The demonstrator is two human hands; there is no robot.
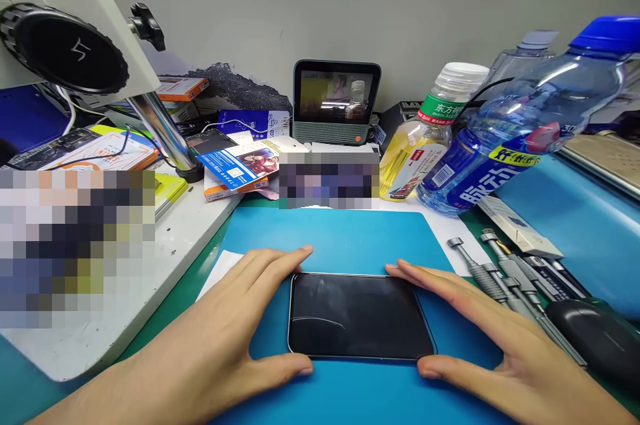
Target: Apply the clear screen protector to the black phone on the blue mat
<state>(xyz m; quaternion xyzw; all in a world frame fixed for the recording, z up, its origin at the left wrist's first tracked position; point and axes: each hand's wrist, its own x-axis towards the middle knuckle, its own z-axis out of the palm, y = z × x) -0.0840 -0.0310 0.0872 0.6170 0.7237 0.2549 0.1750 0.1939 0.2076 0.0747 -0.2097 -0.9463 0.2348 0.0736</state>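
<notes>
The phone (363, 315) lay flat, black glass up, on the blue mat (330, 238), its long sides running from 9 to 3 o'clock. The left hand (235, 325) framed its 9 o'clock end and the right hand (493, 332) its 3 o'clock end. Both hands were spread open, with the left thumb at about 8 o'clock and the right at 4, and forefingers by the far edge near 11 and 1. The fingertips sat at or just beside the rim; whether any pressed on it could not be told.

It looked a thin, stiff slab, likely light enough for one hand but slick on its glossy face, where a pale curved streak showed; scratch or reflection, it was hard to say. The glass seemed the fragile part, apt to crack under a knock or a twist. The best hold appeared to be the narrow rim, thumb and finger opposed across the long sides near each end, with pads off the glass and the pull kept even so that the slab did not flex.
</notes>
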